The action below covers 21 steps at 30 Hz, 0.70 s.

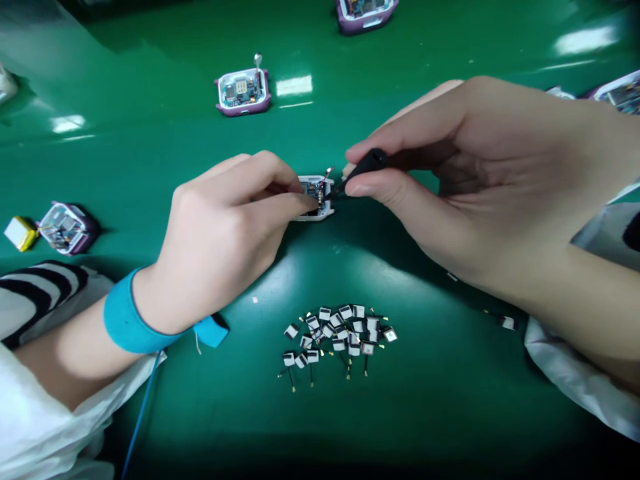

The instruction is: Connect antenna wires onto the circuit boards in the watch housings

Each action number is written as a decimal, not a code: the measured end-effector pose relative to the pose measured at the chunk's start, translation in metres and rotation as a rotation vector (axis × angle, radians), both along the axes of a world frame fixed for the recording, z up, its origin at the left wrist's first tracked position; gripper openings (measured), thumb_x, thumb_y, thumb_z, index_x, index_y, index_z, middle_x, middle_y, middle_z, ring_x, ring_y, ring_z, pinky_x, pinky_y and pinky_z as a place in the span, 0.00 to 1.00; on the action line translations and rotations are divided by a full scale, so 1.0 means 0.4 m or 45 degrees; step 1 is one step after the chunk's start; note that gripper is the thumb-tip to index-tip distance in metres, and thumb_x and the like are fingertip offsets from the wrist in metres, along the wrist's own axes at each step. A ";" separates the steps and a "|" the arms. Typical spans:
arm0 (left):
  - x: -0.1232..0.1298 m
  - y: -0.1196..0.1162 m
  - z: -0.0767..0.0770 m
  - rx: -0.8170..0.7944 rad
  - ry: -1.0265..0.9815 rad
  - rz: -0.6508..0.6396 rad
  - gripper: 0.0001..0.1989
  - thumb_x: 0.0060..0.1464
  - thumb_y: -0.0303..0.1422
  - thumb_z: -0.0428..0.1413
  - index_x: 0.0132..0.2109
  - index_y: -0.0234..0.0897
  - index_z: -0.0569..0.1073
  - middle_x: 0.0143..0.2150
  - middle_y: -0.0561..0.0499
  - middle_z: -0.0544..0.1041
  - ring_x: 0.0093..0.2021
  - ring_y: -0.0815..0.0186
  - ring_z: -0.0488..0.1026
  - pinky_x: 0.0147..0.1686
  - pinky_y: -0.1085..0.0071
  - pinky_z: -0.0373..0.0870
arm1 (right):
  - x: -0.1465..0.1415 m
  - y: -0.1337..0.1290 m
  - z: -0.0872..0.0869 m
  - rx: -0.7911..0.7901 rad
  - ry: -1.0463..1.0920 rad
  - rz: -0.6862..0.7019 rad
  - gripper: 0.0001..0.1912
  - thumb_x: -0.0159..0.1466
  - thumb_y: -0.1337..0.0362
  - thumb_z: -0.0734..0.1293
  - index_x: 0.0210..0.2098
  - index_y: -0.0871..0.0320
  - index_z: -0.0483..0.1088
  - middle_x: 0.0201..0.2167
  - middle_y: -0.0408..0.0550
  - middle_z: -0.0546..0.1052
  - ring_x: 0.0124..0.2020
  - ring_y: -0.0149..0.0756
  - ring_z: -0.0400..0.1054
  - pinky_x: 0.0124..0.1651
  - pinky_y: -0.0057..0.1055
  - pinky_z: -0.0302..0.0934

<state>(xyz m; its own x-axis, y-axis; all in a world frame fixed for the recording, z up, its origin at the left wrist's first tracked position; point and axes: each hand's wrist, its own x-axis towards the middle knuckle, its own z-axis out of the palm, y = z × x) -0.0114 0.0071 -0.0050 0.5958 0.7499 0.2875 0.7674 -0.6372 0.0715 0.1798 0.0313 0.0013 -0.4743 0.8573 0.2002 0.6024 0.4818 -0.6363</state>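
Note:
Near the middle of the head view, a small white watch case with an exposed circuit board rests on the green table. My left hand is closed on its left side, thumb and index finger at the board; the fingers hide that half of the case. My right hand pinches a short black pointed tool between thumb and fingers. Its thin dark tip reaches the right part of the board, close to my left fingertips. A small round silver part on a lead stands up at the case's upper edge.
Several small grey-and-black parts with short cables lie heaped nearer me. A purple watch case sits beyond my hands, another purple case farther back. At left are a dark case and a yellow-edged battery. A blue wristband trails a cord.

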 end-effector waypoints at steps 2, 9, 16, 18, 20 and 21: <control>-0.001 0.000 0.001 0.004 -0.010 -0.015 0.09 0.56 0.30 0.47 0.38 0.41 0.72 0.36 0.58 0.70 0.36 0.69 0.71 0.29 0.72 0.67 | 0.001 -0.001 0.000 0.001 -0.016 0.011 0.10 0.61 0.57 0.58 0.31 0.51 0.68 0.31 0.41 0.74 0.34 0.29 0.68 0.41 0.27 0.61; -0.001 -0.001 0.003 -0.012 0.005 -0.029 0.11 0.56 0.30 0.46 0.40 0.43 0.72 0.38 0.59 0.69 0.36 0.71 0.71 0.32 0.70 0.69 | 0.003 0.006 0.003 0.001 -0.082 0.064 0.10 0.62 0.57 0.57 0.31 0.51 0.67 0.33 0.39 0.74 0.36 0.27 0.68 0.40 0.25 0.61; -0.001 -0.001 0.003 0.002 0.017 0.001 0.11 0.56 0.31 0.45 0.40 0.42 0.71 0.38 0.61 0.68 0.37 0.71 0.71 0.33 0.71 0.69 | 0.004 -0.003 -0.001 0.031 -0.077 0.011 0.10 0.62 0.56 0.57 0.33 0.50 0.67 0.32 0.38 0.74 0.33 0.24 0.68 0.40 0.22 0.62; 0.000 0.000 0.003 0.000 0.014 -0.013 0.10 0.56 0.30 0.46 0.40 0.41 0.72 0.38 0.60 0.68 0.37 0.72 0.71 0.33 0.72 0.68 | 0.006 -0.004 -0.003 0.041 -0.071 0.011 0.10 0.62 0.56 0.57 0.34 0.50 0.68 0.32 0.38 0.74 0.33 0.24 0.68 0.40 0.21 0.63; 0.001 0.000 0.004 0.006 0.005 -0.029 0.10 0.55 0.30 0.47 0.40 0.39 0.72 0.37 0.59 0.68 0.37 0.72 0.70 0.33 0.73 0.67 | 0.008 -0.004 -0.003 0.046 -0.075 0.025 0.11 0.62 0.56 0.57 0.35 0.51 0.68 0.32 0.38 0.74 0.33 0.24 0.68 0.41 0.22 0.63; 0.002 0.000 0.004 0.008 0.002 -0.034 0.09 0.55 0.30 0.48 0.40 0.39 0.72 0.37 0.59 0.68 0.37 0.72 0.70 0.33 0.73 0.67 | 0.008 -0.003 -0.004 0.051 -0.065 0.031 0.11 0.62 0.56 0.57 0.36 0.52 0.68 0.32 0.38 0.74 0.33 0.24 0.68 0.41 0.23 0.63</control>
